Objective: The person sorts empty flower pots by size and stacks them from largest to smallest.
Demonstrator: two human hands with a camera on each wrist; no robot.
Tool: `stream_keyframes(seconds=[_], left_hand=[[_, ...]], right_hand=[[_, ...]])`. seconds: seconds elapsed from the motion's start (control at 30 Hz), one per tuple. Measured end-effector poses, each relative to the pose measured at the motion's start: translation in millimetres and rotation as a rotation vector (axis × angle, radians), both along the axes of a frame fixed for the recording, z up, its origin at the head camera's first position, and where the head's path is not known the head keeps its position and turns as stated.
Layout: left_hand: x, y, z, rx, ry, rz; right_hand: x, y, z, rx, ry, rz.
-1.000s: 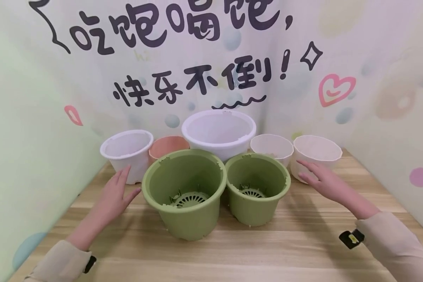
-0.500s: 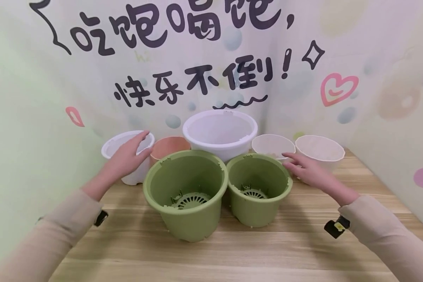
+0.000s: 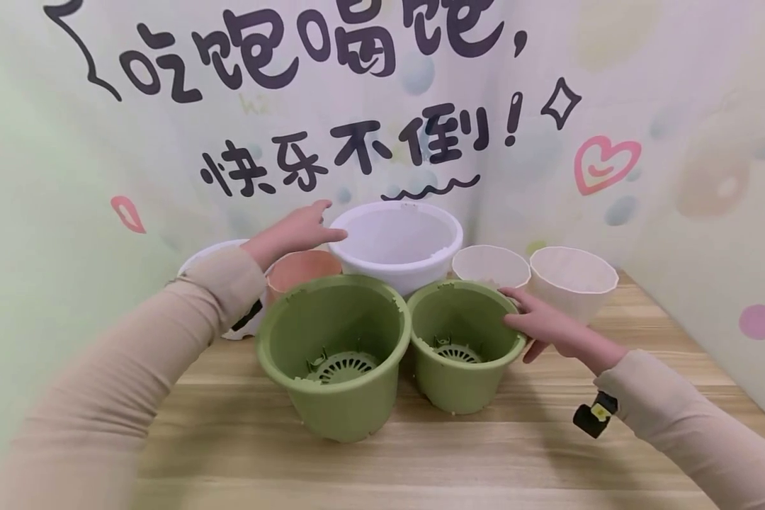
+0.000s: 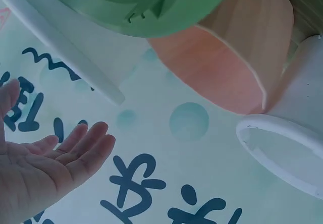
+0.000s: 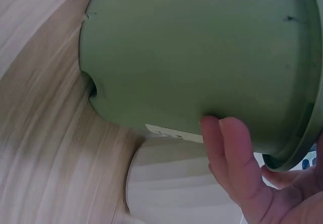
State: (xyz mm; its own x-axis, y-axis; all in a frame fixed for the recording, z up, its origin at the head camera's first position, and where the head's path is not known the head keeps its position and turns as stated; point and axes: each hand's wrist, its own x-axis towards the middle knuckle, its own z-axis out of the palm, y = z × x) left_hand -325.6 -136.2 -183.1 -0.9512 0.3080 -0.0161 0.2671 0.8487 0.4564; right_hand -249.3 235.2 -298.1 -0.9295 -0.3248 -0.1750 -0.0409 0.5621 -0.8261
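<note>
Front room: wood-grain tabletop (image 3: pixel 382 474) runs along the bottom of the head view; its right edge climbs to the middle right, its left side is partly behind the sleeve.
Sleeves: beige left sleeve (image 3: pixel 134 361) fills the lower left and middle left; beige right sleeve (image 3: pixel 682 411) comes in from the lower right. Strip of wood between right sleeve and pots.
Large green pot (image 3: pixel 350 411): upright, centre, nearest pot. Slotted base and small prongs visible inside.
Small green pot (image 3: pixel 462 386): upright, just right of it, rims at or near contact. Same slotted base.
Right hand (image 3: pixel 548 327): on the small green pot's right rim. Fingers bent round it, thumb over the rim, two fingertips on the outer wall in the right wrist view. Grip force: can't tell.
Left hand (image 3: pixel 296 230): upper middle, above the back row. Fingers loose and fairly straight, thumb spread wide, holding nothing. Left wrist view shows a gap from fingers to large white pot.
Back row, left to right: small white pot (image 4: pixel 308 80), mostly behind the left arm; terracotta-coloured pot (image 4: pixel 257 32); large white pot (image 3: pixel 398 269); two cream faceted pots (image 3: pixel 570 301), side by side.
Far limit: printed backdrop (image 3: pixel 516 205), close behind the row.
</note>
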Motion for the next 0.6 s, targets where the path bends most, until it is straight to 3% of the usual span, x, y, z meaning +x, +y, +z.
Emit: stream_keyframes(seconds=[0.13,0.33,0.6], left_hand=[[-10.2,1.4,-10.2,-0.015,-0.032,-0.013],[-20.7,-5.3,-26.4,0.044,-0.080,-0.076],[-25.4,-10.7,-29.4,0.014,-0.116,-0.112]], right_hand=[[0.9,-3.1,-1.1,-0.010,-0.020,-0.033],[2.4,-7.8,-2.8,-0.025,0.006,-0.072],[-0.2,-6.5,-0.5,-0.009,0.011,-0.082]])
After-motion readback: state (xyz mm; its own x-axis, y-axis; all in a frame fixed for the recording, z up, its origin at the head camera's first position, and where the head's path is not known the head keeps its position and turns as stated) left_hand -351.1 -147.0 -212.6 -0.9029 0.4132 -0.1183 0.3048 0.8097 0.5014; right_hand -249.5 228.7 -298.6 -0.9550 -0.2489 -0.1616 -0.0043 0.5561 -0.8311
